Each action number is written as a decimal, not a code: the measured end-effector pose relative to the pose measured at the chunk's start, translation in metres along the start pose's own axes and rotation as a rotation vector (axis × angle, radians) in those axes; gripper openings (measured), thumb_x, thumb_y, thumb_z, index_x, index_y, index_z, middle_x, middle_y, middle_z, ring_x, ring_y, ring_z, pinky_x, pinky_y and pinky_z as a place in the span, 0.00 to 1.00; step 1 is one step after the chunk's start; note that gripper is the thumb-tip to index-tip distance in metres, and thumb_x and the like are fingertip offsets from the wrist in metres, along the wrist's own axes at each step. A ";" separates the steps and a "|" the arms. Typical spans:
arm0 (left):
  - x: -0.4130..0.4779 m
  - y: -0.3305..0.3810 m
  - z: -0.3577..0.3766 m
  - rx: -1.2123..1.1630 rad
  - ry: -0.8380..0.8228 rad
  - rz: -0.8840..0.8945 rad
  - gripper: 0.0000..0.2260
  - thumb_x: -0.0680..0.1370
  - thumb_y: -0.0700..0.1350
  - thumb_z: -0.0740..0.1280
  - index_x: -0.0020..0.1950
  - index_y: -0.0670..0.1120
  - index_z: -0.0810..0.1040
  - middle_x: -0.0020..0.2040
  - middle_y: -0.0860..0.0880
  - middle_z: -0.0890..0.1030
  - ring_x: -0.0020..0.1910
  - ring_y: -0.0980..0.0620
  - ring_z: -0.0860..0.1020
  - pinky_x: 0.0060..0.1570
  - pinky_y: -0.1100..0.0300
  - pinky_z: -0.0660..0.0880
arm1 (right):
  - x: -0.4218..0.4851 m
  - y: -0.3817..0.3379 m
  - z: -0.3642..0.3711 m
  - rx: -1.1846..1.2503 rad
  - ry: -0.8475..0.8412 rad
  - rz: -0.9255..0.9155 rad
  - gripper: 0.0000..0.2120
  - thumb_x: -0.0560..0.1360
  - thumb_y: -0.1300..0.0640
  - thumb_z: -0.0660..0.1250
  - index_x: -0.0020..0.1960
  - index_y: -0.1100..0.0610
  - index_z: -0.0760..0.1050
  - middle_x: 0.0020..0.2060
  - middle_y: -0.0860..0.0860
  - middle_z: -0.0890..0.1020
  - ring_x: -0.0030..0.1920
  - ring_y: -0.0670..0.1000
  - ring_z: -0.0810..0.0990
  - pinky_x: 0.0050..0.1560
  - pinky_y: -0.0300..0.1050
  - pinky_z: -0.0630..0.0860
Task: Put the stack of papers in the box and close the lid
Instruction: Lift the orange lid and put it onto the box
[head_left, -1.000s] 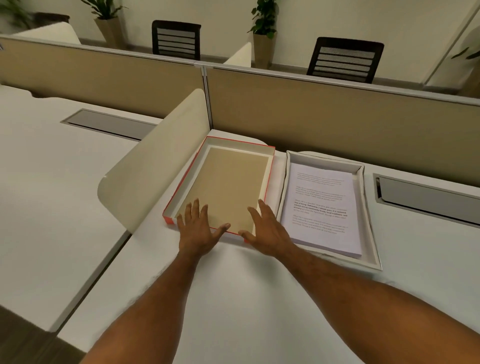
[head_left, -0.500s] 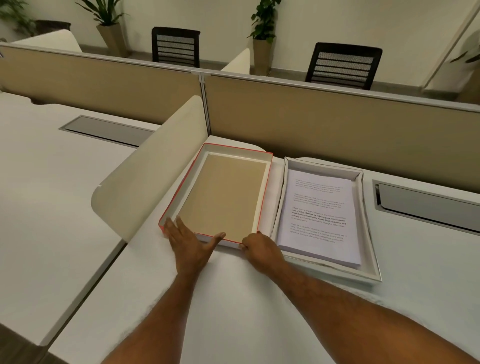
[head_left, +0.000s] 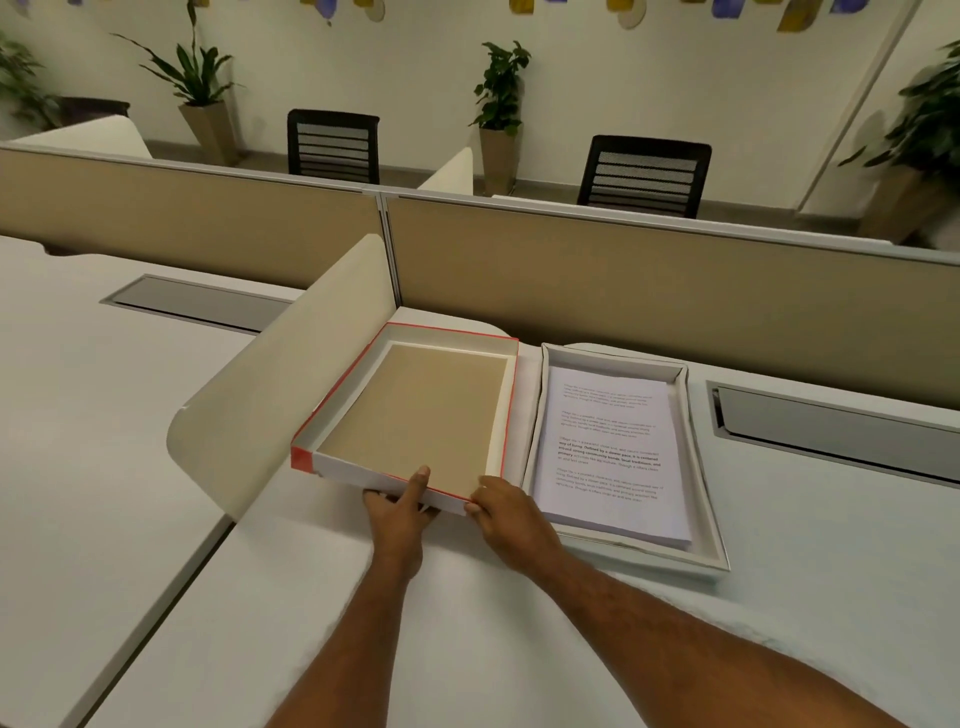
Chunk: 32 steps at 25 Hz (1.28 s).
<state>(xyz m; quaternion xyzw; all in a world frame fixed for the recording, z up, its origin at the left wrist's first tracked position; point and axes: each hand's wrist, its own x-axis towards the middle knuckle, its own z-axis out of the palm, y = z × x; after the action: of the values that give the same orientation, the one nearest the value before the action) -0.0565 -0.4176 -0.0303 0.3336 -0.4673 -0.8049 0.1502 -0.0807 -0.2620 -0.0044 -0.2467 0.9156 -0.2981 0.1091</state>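
Observation:
The lid (head_left: 415, 410), red outside with a brown inside, lies upside down on the white desk, its near edge raised off the surface. My left hand (head_left: 400, 512) grips that near edge, thumb inside the rim and fingers underneath. My right hand (head_left: 506, 517) pinches the lid's near right corner. To the right sits the white box (head_left: 698, 525), open, with the stack of printed papers (head_left: 608, 452) lying flat inside it.
A curved cream divider (head_left: 275, 384) stands close along the lid's left side. A beige partition (head_left: 649, 291) runs behind the desk. Grey cable flaps (head_left: 841, 431) are set into the desk at right and far left. Chairs and plants stand beyond.
Both hands slid back from the lid's inside to its near edge and took hold. The near edge has lifted off the desk.

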 end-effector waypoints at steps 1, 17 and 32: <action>0.000 0.002 0.001 -0.012 0.007 0.024 0.26 0.73 0.38 0.74 0.66 0.40 0.65 0.52 0.42 0.76 0.51 0.44 0.81 0.41 0.49 0.83 | 0.000 -0.001 -0.001 -0.066 -0.010 0.033 0.19 0.78 0.45 0.60 0.61 0.57 0.76 0.64 0.55 0.77 0.62 0.56 0.76 0.59 0.51 0.73; -0.042 0.004 0.025 0.622 0.004 0.594 0.28 0.70 0.44 0.77 0.63 0.44 0.65 0.58 0.43 0.78 0.53 0.44 0.80 0.56 0.46 0.80 | 0.071 -0.150 -0.091 0.526 0.109 0.042 0.41 0.64 0.37 0.75 0.68 0.52 0.59 0.63 0.52 0.73 0.60 0.52 0.74 0.52 0.44 0.74; -0.012 0.025 0.015 0.325 -0.332 0.042 0.18 0.84 0.51 0.56 0.73 0.48 0.67 0.71 0.48 0.71 0.72 0.46 0.69 0.66 0.48 0.68 | 0.009 -0.059 -0.181 1.057 0.584 0.252 0.18 0.66 0.59 0.72 0.54 0.63 0.75 0.47 0.57 0.80 0.44 0.54 0.81 0.40 0.48 0.83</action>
<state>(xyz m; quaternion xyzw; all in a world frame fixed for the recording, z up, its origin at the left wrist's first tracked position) -0.0591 -0.4145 0.0012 0.2066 -0.6159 -0.7595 0.0323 -0.1285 -0.2186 0.1753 0.0425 0.6581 -0.7517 -0.0042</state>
